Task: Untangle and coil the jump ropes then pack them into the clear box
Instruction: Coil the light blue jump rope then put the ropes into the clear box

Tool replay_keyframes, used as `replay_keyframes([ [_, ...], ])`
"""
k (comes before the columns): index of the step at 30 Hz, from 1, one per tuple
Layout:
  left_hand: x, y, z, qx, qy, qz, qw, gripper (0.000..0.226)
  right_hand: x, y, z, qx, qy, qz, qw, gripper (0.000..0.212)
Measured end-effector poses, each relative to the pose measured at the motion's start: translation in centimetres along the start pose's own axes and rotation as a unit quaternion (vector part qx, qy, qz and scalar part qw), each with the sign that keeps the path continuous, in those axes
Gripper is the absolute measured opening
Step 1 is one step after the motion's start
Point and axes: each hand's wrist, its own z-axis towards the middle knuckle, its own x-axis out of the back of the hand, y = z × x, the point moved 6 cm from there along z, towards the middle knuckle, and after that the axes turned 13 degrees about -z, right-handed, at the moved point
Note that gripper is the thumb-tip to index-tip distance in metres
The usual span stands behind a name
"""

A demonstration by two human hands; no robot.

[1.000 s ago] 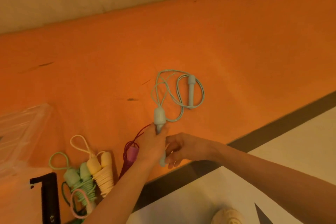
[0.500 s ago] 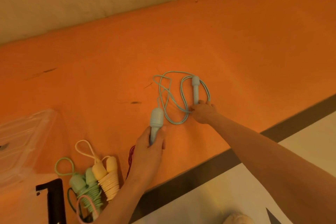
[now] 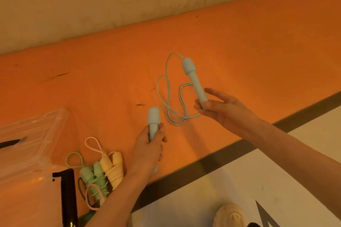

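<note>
One black mark shaped like the digit "1" (image 3: 66, 195) stands on the orange surface (image 3: 110, 79), near the lower left. No other text can be read.

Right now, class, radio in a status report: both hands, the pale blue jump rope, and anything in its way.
Left hand grips one pale blue handle. Right hand pinches the other handle. Thin blue cord looped loose on orange mat. Nothing in the way.

Dim, warm orange-tinted light; soft overall focus, faint shadows beneath the forearms, wide-angle bending toward the edges
</note>
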Motion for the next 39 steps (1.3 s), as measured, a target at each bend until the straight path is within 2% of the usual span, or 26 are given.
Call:
replay_keyframes([
  [5,-1.3,3.0,-3.8,-0.026,-0.015,0.023,0.999,0.024,-4.2,0.8,-8.9,-0.08,-0.136,-0.105,0.982,0.051],
  [8,-1.5,4.4,-6.5,-0.034,-0.007,0.042,0.999,0.027,-6.2,1.4,-11.9,-0.101,-0.166,-0.176,0.965,0.047],
  [11,-1.3,5.3,-8.9,-0.054,-0.007,0.022,0.998,0.02,-8.3,1.8,-14.0,-0.123,-0.185,-0.189,0.957,0.043],
  [14,-1.1,6.2,-11.1,-0.079,-0.017,0.031,0.996,0.016,-10.0,1.4,-15.9,-0.11,-0.214,-0.236,0.941,0.047],
  [19,-1.3,7.4,-13.7,-0.084,-0.047,0.065,0.993,0.027,-12.1,0.1,-18.6,-0.056,-0.249,-0.314,0.914,0.037],
  [22,-1.2,9.0,-15.2,-0.105,-0.056,0.089,0.989,0.02,-12.1,-0.2,-19.7,-0.055,-0.255,-0.37,0.891,0.033],
  [24,-1.0,10.3,-16.3,-0.117,-0.066,0.097,0.986,0.018,-11.7,-0.6,-20.1,-0.056,-0.235,-0.429,0.87,0.027],
  [26,-1.0,11.7,-17.7,-0.128,-0.094,0.133,0.978,0.012,-10.7,-1.5,-19.6,-0.041,-0.152,-0.462,0.873,0.024],
  [27,-1.0,12.4,-18.5,-0.129,-0.116,0.15,0.973,0.009,-10.0,-2.4,-19.2,-0.024,-0.089,-0.464,0.881,0.029],
  [29,-1.2,13.8,-20.2,-0.13,-0.16,0.175,0.963,0.015,-9.2,-4.5,-18.4,0.033,0.017,-0.458,0.888,0.054],
  [31,-1.3,15.2,-21.7,-0.139,-0.188,0.198,0.952,0.018,-9.5,-6.2,-17.9,0.092,0.032,-0.442,0.892,0.076],
  [32,-1.5,15.8,-22.3,-0.142,-0.2,0.208,0.947,0.016,-10.1,-6.9,-17.5,0.113,0.015,-0.442,0.89,0.076],
  [33,-1.7,16.4,-22.9,-0.146,-0.208,0.22,0.942,0.017,-10.9,-7.5,-17.5,0.134,-0.004,-0.447,0.885,0.063],
  [35,-2.2,17.6,-24.2,-0.151,-0.224,0.223,0.937,0.017,-12.6,-8.1,-18.0,0.142,-0.037,-0.493,0.858,0.014],
  [37,-2.0,18.3,-25.3,-0.129,-0.233,0.185,0.946,0.013,-13.4,-8.2,-18.0,0.119,-0.05,-0.505,0.853,0.023],
  [39,-1.5,18.4,-26.4,-0.096,-0.238,0.167,0.952,0.017,-12.5,-8.9,-17.1,0.079,-0.002,-0.475,0.876,0.024],
])
